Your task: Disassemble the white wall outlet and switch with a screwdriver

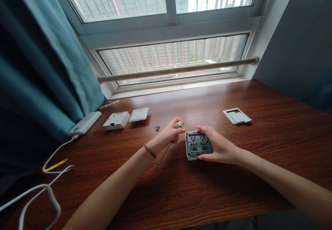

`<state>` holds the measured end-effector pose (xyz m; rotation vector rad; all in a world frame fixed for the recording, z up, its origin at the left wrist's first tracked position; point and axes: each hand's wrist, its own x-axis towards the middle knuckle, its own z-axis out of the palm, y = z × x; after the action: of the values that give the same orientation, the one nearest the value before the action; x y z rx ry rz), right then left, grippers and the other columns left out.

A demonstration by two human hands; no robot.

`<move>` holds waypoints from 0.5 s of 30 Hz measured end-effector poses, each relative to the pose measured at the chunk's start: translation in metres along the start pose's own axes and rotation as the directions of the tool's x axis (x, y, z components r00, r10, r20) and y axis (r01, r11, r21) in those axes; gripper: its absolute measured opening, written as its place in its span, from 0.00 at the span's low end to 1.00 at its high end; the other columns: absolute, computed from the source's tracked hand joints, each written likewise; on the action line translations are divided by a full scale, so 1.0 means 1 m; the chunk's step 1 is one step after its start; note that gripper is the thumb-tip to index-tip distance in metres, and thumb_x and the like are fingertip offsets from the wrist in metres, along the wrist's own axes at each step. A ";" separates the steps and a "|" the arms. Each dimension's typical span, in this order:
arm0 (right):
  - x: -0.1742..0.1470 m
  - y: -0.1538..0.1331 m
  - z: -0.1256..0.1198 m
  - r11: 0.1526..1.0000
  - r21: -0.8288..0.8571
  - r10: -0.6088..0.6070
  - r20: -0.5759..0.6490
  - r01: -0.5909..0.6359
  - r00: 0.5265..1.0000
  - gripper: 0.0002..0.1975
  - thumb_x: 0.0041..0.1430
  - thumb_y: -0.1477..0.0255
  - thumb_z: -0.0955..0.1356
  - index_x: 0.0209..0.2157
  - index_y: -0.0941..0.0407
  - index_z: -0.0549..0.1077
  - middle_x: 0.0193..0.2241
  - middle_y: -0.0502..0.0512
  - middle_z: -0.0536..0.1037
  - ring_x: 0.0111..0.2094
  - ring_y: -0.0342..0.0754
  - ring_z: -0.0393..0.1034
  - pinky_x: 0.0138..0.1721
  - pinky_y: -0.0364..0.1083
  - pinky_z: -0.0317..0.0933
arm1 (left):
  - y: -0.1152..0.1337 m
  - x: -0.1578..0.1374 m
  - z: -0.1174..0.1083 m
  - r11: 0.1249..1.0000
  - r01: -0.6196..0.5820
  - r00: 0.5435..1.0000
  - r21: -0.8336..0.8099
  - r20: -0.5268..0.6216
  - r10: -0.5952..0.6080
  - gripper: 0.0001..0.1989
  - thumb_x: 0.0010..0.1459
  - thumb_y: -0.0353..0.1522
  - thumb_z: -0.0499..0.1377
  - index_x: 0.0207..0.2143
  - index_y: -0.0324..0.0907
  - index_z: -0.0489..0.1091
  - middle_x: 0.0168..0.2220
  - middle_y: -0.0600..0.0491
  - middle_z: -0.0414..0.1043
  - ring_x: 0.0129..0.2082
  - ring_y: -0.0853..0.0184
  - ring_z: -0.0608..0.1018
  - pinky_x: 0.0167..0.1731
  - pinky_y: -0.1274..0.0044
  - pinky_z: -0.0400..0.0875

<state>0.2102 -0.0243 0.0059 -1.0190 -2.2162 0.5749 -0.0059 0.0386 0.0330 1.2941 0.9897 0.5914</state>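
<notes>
My left hand is wrapped round a screwdriver with a yellow and grey handle. Its thin metal shaft slants down toward me, tip low over the table. A wall switch lies face up in front of me, its dark inner module showing two rocker mechanisms in a white box. Gripping this switch from its right side is my right hand, thumb on the near edge and fingers on the far edge. The left fingertips are close to the switch's far left corner. Several small screws lie left of my left hand.
White cover pieces lie at the right. Back left are a white mounting box and a socket faceplate. A white power bank with a white cable and yellow tie sits by the blue curtain.
</notes>
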 end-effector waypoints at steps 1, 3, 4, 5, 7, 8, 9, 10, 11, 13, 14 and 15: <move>0.000 0.000 0.000 1.000 -0.002 -0.004 0.000 0.004 1.000 0.45 0.44 0.62 0.73 0.59 0.54 0.49 0.52 0.64 0.62 0.53 0.58 0.60 0.52 0.57 0.58 | 0.001 -0.001 0.000 1.000 0.003 1.000 0.008 -0.004 -0.003 0.18 0.48 0.34 0.62 0.37 0.45 0.56 0.20 0.65 0.57 0.10 0.82 0.57 0.09 0.88 0.50; 0.001 0.001 0.000 1.000 -0.002 -0.012 -0.002 0.012 1.000 0.45 0.44 0.63 0.73 0.59 0.54 0.49 0.52 0.64 0.62 0.52 0.58 0.59 0.52 0.57 0.57 | 0.001 -0.001 -0.001 1.000 -0.005 1.000 0.017 -0.006 0.005 0.18 0.47 0.34 0.63 0.37 0.45 0.56 0.20 0.64 0.59 0.10 0.82 0.58 0.09 0.88 0.52; 0.001 0.001 0.000 1.000 -0.001 -0.016 -0.004 0.016 1.000 0.45 0.44 0.63 0.73 0.60 0.54 0.49 0.52 0.64 0.62 0.52 0.58 0.60 0.52 0.57 0.57 | 0.001 -0.001 -0.001 1.000 -0.011 1.000 0.020 -0.006 0.011 0.19 0.47 0.34 0.63 0.37 0.44 0.56 0.22 0.63 0.61 0.10 0.82 0.58 0.09 0.88 0.53; 0.001 0.001 0.000 1.000 0.000 -0.019 -0.006 0.019 1.000 0.45 0.44 0.63 0.73 0.60 0.54 0.49 0.52 0.64 0.63 0.52 0.58 0.60 0.52 0.57 0.57 | 0.001 -0.001 -0.001 1.000 -0.014 1.000 0.023 -0.004 0.014 0.19 0.46 0.33 0.63 0.37 0.44 0.56 0.23 0.62 0.64 0.10 0.82 0.59 0.09 0.87 0.54; 0.001 0.001 0.001 1.000 0.001 -0.018 -0.008 0.018 1.000 0.45 0.43 0.64 0.73 0.59 0.54 0.49 0.51 0.63 0.63 0.52 0.58 0.59 0.52 0.57 0.57 | 0.000 0.001 -0.002 0.999 -0.008 1.000 0.031 0.008 0.008 0.20 0.46 0.32 0.64 0.36 0.44 0.56 0.29 0.57 0.70 0.10 0.82 0.60 0.09 0.87 0.56; 0.001 0.001 0.001 1.000 -0.001 -0.015 -0.009 0.015 1.000 0.45 0.43 0.64 0.73 0.59 0.54 0.49 0.51 0.63 0.63 0.52 0.58 0.60 0.52 0.57 0.57 | -0.001 0.001 -0.003 0.999 -0.001 1.000 0.036 0.013 0.001 0.20 0.45 0.31 0.64 0.36 0.44 0.55 0.30 0.55 0.72 0.11 0.82 0.61 0.09 0.87 0.56; 0.001 0.000 0.002 1.000 -0.005 -0.010 -0.010 0.010 1.000 0.44 0.43 0.64 0.73 0.59 0.54 0.50 0.50 0.63 0.63 0.52 0.58 0.60 0.52 0.57 0.57 | -0.001 0.002 -0.003 0.999 0.006 1.000 0.042 0.019 -0.007 0.21 0.44 0.30 0.64 0.36 0.44 0.55 0.31 0.54 0.72 0.11 0.82 0.61 0.09 0.87 0.57; 0.001 0.000 0.002 1.000 -0.010 -0.006 -0.011 0.006 1.000 0.44 0.43 0.64 0.73 0.59 0.55 0.50 0.50 0.63 0.63 0.51 0.58 0.60 0.52 0.57 0.58 | -0.002 0.002 -0.004 0.999 0.013 1.000 0.048 0.026 -0.014 0.21 0.43 0.29 0.65 0.35 0.44 0.55 0.32 0.54 0.73 0.11 0.81 0.62 0.09 0.87 0.57; 0.000 -0.001 0.003 1.000 -0.017 -0.002 -0.013 0.002 1.000 0.43 0.43 0.64 0.73 0.58 0.55 0.50 0.50 0.63 0.63 0.51 0.58 0.60 0.52 0.56 0.58 | -0.002 0.003 -0.004 0.998 0.016 0.999 0.054 0.033 -0.018 0.22 0.43 0.29 0.65 0.35 0.43 0.55 0.32 0.54 0.73 0.12 0.81 0.63 0.09 0.87 0.58; 0.000 -0.002 0.003 1.000 -0.028 0.006 -0.020 -0.007 1.000 0.42 0.43 0.64 0.73 0.57 0.55 0.51 0.49 0.63 0.63 0.50 0.57 0.60 0.51 0.56 0.59 | -0.003 0.003 -0.005 0.997 0.014 0.999 0.074 0.038 -0.017 0.22 0.42 0.29 0.66 0.35 0.43 0.54 0.31 0.54 0.73 0.13 0.80 0.64 0.09 0.87 0.59; 0.000 -0.002 0.004 0.999 -0.031 0.009 -0.022 -0.010 1.000 0.42 0.43 0.64 0.73 0.57 0.56 0.52 0.49 0.63 0.63 0.50 0.57 0.60 0.51 0.56 0.59 | -0.004 0.003 -0.005 0.996 0.010 0.999 0.085 0.039 -0.014 0.23 0.42 0.29 0.66 0.35 0.43 0.54 0.31 0.54 0.73 0.13 0.80 0.65 0.09 0.87 0.59; 0.000 -0.003 0.004 0.999 -0.034 0.011 -0.022 -0.012 1.000 0.42 0.43 0.64 0.73 0.57 0.56 0.52 0.49 0.63 0.63 0.50 0.57 0.60 0.51 0.55 0.59 | -0.004 0.003 -0.005 0.995 0.004 0.999 0.097 0.040 -0.008 0.22 0.42 0.29 0.66 0.34 0.43 0.54 0.31 0.54 0.73 0.13 0.79 0.65 0.09 0.87 0.59</move>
<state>0.2059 -0.0262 0.0053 -1.0515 -2.2095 0.5297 -0.0092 0.0433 0.0286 1.3830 0.9993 0.5159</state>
